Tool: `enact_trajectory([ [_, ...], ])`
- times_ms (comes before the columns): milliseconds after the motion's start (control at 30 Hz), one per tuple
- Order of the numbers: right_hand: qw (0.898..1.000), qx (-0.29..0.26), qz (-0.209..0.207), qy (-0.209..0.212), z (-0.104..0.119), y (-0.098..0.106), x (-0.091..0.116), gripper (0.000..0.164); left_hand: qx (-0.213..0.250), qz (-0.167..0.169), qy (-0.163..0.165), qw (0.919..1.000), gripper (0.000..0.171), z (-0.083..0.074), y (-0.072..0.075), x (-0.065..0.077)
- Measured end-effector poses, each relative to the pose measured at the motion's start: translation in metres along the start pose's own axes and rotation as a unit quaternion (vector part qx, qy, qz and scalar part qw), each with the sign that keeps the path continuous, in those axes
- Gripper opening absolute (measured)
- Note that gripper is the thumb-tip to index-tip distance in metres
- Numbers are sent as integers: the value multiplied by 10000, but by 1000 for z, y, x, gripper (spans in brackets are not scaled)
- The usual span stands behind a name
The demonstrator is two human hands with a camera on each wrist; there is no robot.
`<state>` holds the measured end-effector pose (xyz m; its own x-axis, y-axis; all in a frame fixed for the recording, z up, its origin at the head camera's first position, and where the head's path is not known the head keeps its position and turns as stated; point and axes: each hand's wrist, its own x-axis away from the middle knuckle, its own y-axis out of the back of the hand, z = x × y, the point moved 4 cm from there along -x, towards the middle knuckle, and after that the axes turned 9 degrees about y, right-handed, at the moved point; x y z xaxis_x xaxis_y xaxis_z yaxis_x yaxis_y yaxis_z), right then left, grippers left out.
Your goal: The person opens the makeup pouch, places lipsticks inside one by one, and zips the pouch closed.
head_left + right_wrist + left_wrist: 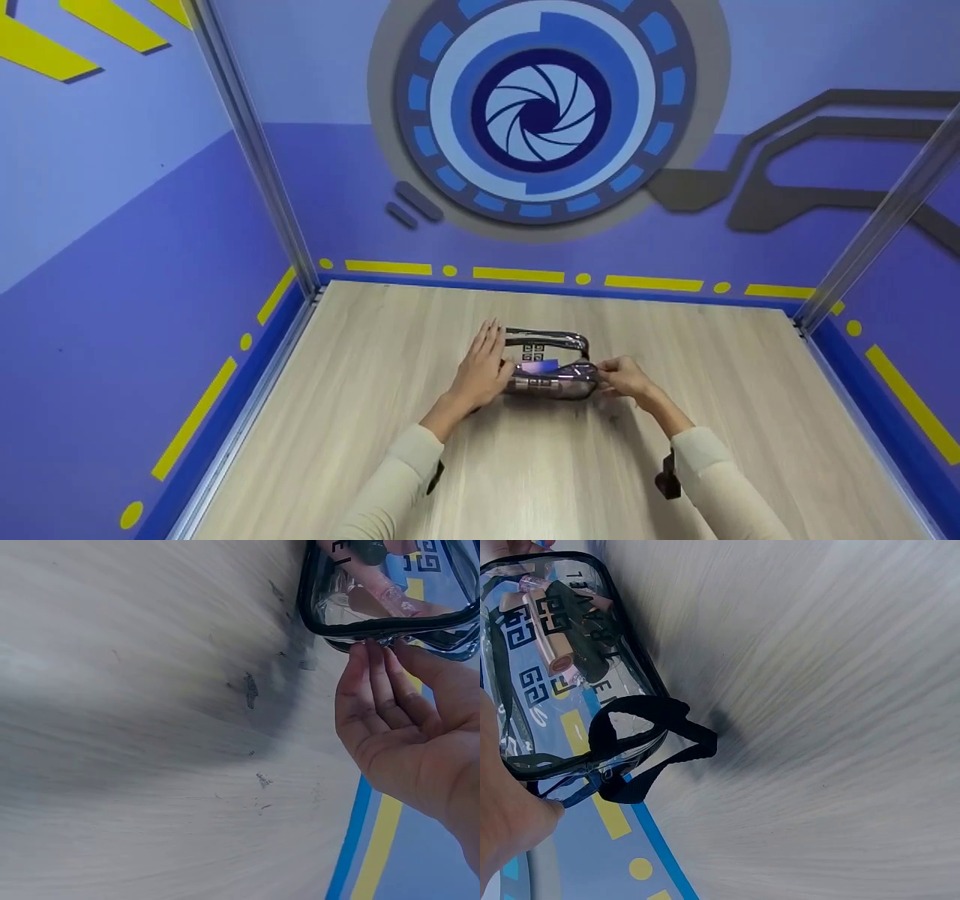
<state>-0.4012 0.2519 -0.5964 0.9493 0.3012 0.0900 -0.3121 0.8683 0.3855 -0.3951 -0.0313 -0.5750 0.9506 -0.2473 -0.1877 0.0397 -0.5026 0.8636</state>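
A clear cosmetic bag (570, 388) with black trim and dark lettering stands on the table, its top gaping. Through its wall show a pinkish tube (551, 645), a dark green tube (589, 634) and other small items. A purple-blue piece (541, 367) shows at the opening. My left hand (480, 371) holds the bag's left end, fingers lying toward the back rim and thumb near the front rim. At that end a black strap loop (697, 746) sticks out. My right hand (409, 701) pinches the right end at the rim with thumb and fingertips; what lies between them is mostly hidden.
The wood-grain table (337, 420) stretches around the bag. Blue-purple panels with yellow marks (517, 275) enclose its back and sides, with metal posts (255, 150) in the corners. Dark scuff marks (251, 690) lie on the tabletop near the bag.
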Motion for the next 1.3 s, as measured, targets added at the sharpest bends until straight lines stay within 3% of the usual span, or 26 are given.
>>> enact_trajectory([
  [300, 9983, -384, 427, -141, 4, -1, 2, 19, 13, -62, 82, 9999, 67, 2, 2, 2],
  [433, 9986, -248, 344, -312, 14, 1, 2, 18, -12, -102, 71, 9999, 67, 3, 3, 1],
  [833, 9988, 306, -236, -290, 45, -2, 9, 16, -443, -31, -48, 9990, 67, 1, 4, 3],
  [1100, 9946, -142, -1013, -175, 48, 0, 9, 17, -621, 134, -92, 9979, 66, 1, 4, 2],
  [1300, 9929, -243, -1129, -269, 53, 2, 10, 17, -561, 115, -110, 9983, 65, 0, 3, 1],
])
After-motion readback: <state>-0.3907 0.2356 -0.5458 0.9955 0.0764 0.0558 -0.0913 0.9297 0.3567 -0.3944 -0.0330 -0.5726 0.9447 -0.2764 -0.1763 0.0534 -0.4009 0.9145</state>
